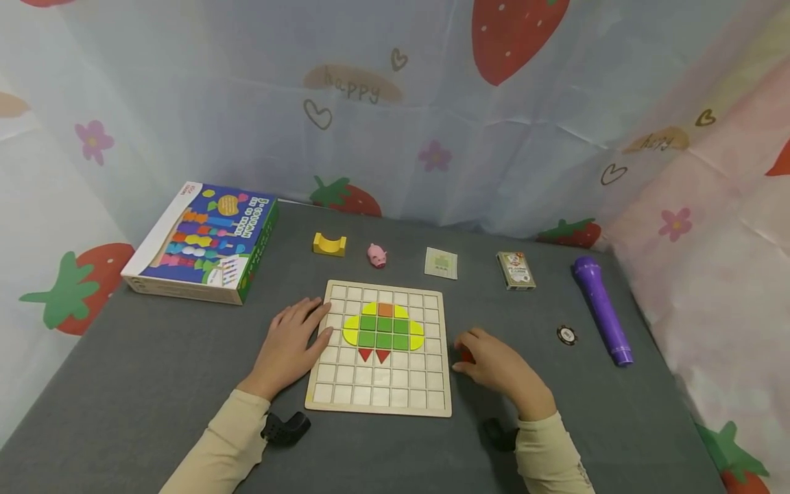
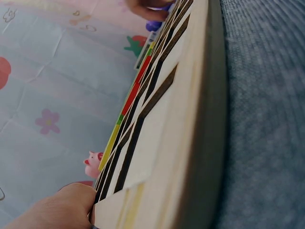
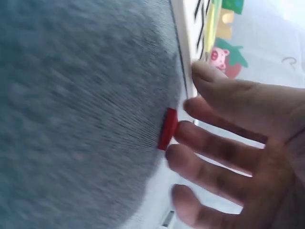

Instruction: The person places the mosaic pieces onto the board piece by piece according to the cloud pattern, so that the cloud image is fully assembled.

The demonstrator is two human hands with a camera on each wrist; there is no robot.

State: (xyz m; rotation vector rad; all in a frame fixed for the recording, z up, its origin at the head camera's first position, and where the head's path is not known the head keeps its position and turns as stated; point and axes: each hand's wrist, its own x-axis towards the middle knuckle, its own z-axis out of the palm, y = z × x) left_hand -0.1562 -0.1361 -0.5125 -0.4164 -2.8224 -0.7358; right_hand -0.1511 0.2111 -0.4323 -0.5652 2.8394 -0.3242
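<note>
A wooden grid board (image 1: 381, 400) lies on the dark cloth, carrying a figure of green squares (image 1: 384, 324), yellow rounded pieces (image 1: 350, 331), an orange square (image 1: 385, 310) and two red triangles (image 1: 383, 356). My left hand (image 1: 291, 345) rests on the board's left edge with its fingers spread; the left wrist view shows part of that hand (image 2: 62, 207) at the rim. Right of the board, my right hand (image 1: 496, 367) hovers low over a red piece (image 3: 167, 129) on the cloth. Its fingertips touch or nearly touch the piece, while the thumb (image 3: 208, 72) stays apart.
Behind the board sit a yellow arch block (image 1: 330, 245), a pink pig figure (image 1: 377, 256), a pattern card (image 1: 441, 263) and a small card box (image 1: 516, 270). A toy box (image 1: 204, 240) stands back left. Rightward lie a round chip (image 1: 566, 335) and a purple microphone (image 1: 603, 309).
</note>
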